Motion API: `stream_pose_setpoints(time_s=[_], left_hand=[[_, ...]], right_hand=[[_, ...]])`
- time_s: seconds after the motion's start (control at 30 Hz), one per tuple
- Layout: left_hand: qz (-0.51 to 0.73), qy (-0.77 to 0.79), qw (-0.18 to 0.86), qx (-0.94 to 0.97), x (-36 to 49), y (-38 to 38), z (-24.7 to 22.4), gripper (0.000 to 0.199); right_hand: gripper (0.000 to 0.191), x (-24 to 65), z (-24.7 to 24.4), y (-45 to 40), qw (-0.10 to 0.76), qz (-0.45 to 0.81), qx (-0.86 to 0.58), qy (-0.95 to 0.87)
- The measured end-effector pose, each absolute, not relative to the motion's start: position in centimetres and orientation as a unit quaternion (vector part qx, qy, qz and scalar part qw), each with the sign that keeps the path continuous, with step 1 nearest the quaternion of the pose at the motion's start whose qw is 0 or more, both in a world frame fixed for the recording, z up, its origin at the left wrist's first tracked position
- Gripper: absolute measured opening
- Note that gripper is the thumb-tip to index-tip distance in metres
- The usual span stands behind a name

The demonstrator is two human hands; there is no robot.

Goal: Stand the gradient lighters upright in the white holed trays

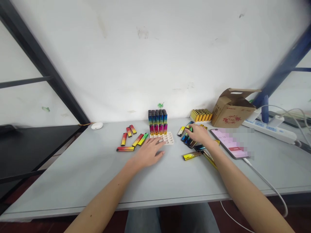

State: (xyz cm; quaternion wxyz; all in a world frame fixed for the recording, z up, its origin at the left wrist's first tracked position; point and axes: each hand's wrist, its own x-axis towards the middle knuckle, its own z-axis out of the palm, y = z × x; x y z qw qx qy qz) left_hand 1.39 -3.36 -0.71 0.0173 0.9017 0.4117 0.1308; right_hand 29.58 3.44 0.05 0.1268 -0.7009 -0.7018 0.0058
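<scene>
My left hand [150, 152] lies with its fingers stretched out at the near left edge of a white tray [170, 139] with round holes. Upright in the tray's back part stand several lighters: a front row of pink-and-gold lighters [158, 129] and blue-and-gold lighters [157, 117] behind. Over a loose pile on the right, my right hand [199, 133] has its fingers curled around a green-blue lighter [190, 129], partly hidden by the fingers. Beside it lie dark blue lighters [186, 139] and a yellow lighter [191, 156].
Red-and-yellow lighters [123, 139] and a green-yellow lighter [143, 138] lie left of the tray. Back right are a tray of yellow lighters [201, 115], an open cardboard box [229, 111] and a power strip [270, 131]. A charging phone [229, 142] lies right; a white case [97, 126] sits back left.
</scene>
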Motion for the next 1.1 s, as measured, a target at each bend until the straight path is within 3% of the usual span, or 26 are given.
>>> stream_pose_setpoints(time_s=[0.2, 0.37, 0.83, 1.1], left_hand=[[0.135, 0.413, 0.028, 0.9, 1.4, -3.4, -0.6, 0.043], [0.138, 0.407, 0.024, 0.903, 1.3, -3.4, -0.7, 0.042], [0.135, 0.404, 0.04, 0.904, 1.2, -3.6, -0.3, 0.046], [0.234, 0.507, 0.036, 0.829, 2.0, -3.3, -0.3, 0.033]], right_hand=[[0.04, 30.1, -1.1, 4.1, 0.194, -0.011, -0.628, -0.754], [0.034, 29.8, -1.5, 4.2, 0.177, -0.008, -0.541, -0.822], [0.038, 28.0, -0.8, 3.1, 0.18, -0.005, -0.48, -0.858], [0.033, 27.6, -1.0, 2.8, 0.189, 0.008, -0.492, -0.85]])
